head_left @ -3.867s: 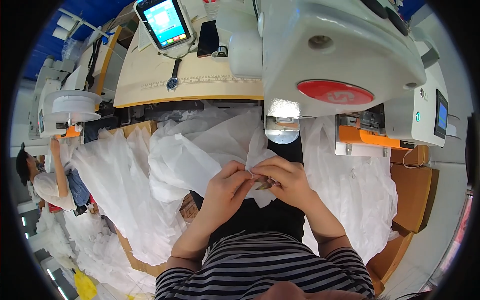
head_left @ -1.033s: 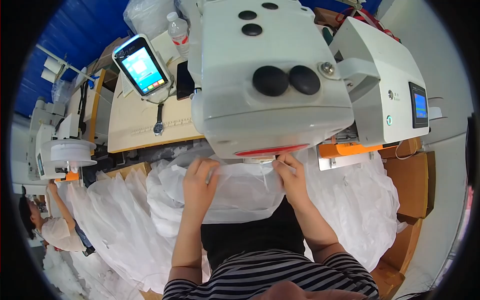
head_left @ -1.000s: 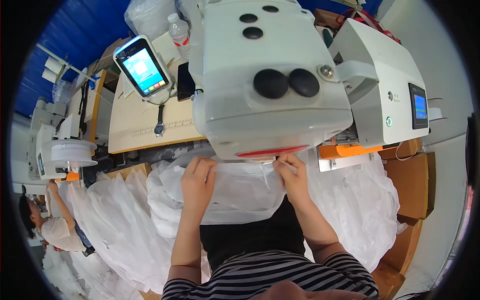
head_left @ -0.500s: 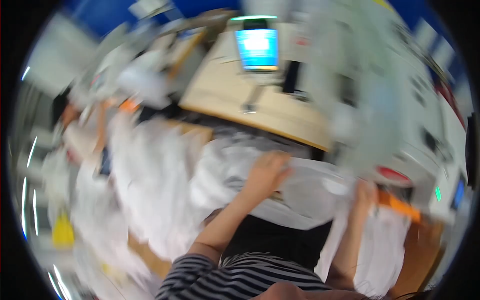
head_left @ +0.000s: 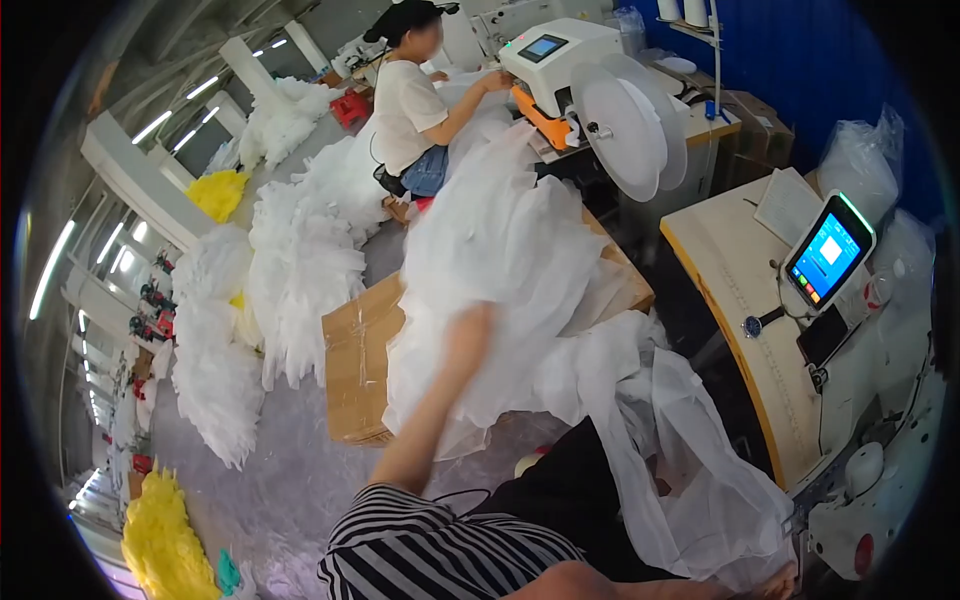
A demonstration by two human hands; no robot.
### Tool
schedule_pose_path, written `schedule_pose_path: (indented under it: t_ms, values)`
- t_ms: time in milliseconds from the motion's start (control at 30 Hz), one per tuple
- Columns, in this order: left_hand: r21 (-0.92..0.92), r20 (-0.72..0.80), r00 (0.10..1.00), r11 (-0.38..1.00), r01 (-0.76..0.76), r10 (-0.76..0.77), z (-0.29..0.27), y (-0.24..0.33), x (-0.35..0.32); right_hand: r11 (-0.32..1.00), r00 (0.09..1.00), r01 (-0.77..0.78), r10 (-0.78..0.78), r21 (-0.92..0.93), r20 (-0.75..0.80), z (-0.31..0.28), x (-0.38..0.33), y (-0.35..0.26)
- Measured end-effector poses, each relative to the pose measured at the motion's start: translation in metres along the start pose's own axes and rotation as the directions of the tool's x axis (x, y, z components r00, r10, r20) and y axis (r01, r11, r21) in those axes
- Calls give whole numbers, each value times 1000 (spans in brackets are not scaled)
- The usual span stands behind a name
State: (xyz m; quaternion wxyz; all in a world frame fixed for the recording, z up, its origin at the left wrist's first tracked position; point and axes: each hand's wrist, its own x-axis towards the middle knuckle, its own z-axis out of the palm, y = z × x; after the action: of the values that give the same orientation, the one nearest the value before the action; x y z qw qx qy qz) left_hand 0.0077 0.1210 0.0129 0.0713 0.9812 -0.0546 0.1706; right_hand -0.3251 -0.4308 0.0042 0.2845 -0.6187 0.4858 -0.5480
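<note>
My left hand [head_left: 470, 322] is stretched out to the left and blurred, touching a heap of white sheer fabric [head_left: 500, 250] that spills out of an open cardboard box [head_left: 355, 365]. Its fingers are lost in the blur. A sheet of the same white fabric [head_left: 690, 480] lies across my lap and runs down to the lower right. There my right hand [head_left: 785, 582] shows only partly at the picture's edge, against the fabric's end; its grip is hidden.
A wooden table [head_left: 740, 290] on the right carries a lit tablet screen [head_left: 828, 250], a phone [head_left: 822, 335] and a white sewing machine [head_left: 880, 490]. Behind it stands a big white reel [head_left: 625, 125]. A seated person [head_left: 415, 95] works at another machine. White and yellow fabric piles [head_left: 215, 195] cover the floor.
My view has swung from the sewing machine to the left. My left hand has left the fabric under the machine and reached out to the heap in the box.
</note>
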Motion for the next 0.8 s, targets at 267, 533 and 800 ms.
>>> schedule_pose_path:
  t_ms: [267,533,800]
  values:
    - [-409,257,882,872,-270,394,62,157,7,899,971,-153,214,-410,108,15,-18,-64]
    - [-515,-804,241,840,173,-543,-179,-127,70,950,927,96,-194,-296,-320,-11,-8,-52]
    - [117,-875,471,993,-25,115,-255,114,89,587,425,530,441,-612,791,-10,-132,63]
